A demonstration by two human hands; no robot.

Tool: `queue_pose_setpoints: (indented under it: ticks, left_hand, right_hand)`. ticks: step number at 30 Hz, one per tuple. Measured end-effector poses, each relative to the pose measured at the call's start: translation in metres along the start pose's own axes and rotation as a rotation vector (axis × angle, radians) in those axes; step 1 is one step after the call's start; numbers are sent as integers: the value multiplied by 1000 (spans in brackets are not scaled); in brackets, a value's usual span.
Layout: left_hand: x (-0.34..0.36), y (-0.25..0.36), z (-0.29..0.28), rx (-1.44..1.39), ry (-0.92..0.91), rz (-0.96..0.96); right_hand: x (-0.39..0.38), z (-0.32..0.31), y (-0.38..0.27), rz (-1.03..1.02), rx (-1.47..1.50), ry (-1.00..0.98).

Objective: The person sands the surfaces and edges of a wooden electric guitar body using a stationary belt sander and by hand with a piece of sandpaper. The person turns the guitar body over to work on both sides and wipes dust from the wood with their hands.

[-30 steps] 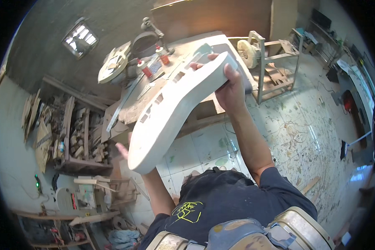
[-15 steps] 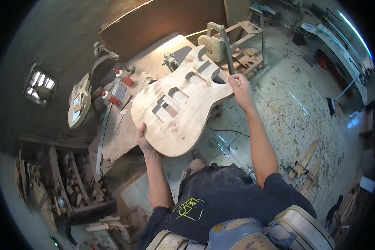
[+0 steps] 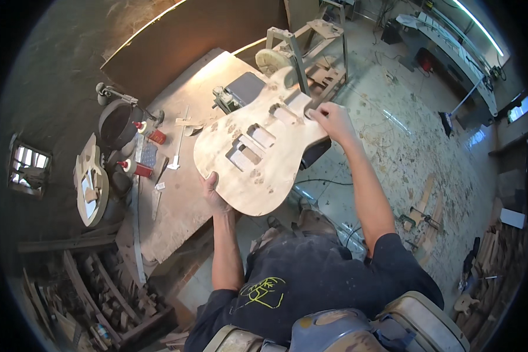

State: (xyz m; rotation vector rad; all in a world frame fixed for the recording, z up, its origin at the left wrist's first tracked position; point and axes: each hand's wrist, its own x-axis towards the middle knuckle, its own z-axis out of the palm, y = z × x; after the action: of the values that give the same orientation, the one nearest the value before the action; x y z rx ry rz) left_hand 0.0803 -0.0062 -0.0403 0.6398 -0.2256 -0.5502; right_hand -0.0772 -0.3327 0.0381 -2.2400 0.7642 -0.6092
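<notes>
Between both hands I hold a pale, unfinished wooden guitar body [image 3: 234, 138], with routed pickup cavities in its face and darker knots. My left hand [image 3: 215, 196] grips its rounded lower edge near me, thumb on the face and fingers hidden beneath. At the far right, my right hand [image 3: 334, 122] is closed on the edge by the cutaway horn, its fingers partly out of sight. The body is raised over the right edge of the wooden workbench [image 3: 176, 229] and covers part of it.
Two red-and-white glue bottles [image 3: 151, 132] and a lamp [image 3: 123, 94] are on the bench's left. Another guitar body [image 3: 92, 182] hangs at the left wall. Beyond stands a machine with a round wheel [image 3: 272, 61]. Clamps [image 3: 422, 220] lie on the littered floor; wood offcuts fill a rack [image 3: 111, 293] lower left.
The view has swung, so the bench and surroundings sit further left. The guitar body has tilted and turned somewhat, and my right hand has shifted along its edge into the cutaway.
</notes>
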Motion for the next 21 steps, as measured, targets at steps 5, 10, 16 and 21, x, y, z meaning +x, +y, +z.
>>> queue_pose_setpoints:
  ticks: [5, 10, 16, 21]
  left_hand:
    - [-2, 12, -12, -12, 123, -24]
    - [-24, 36, -3, -48, 239, -53]
    - [-27, 41, -2, -40, 232, -83]
    - [-9, 26, -4, 37, 190, -70]
  right_hand:
    - [12, 20, 19, -246, 28, 130]
    - [19, 25, -3, -390, 61, -65]
    - [4, 28, 6, -371, -11, -47]
    - [9, 8, 12, -357, -29, -12]
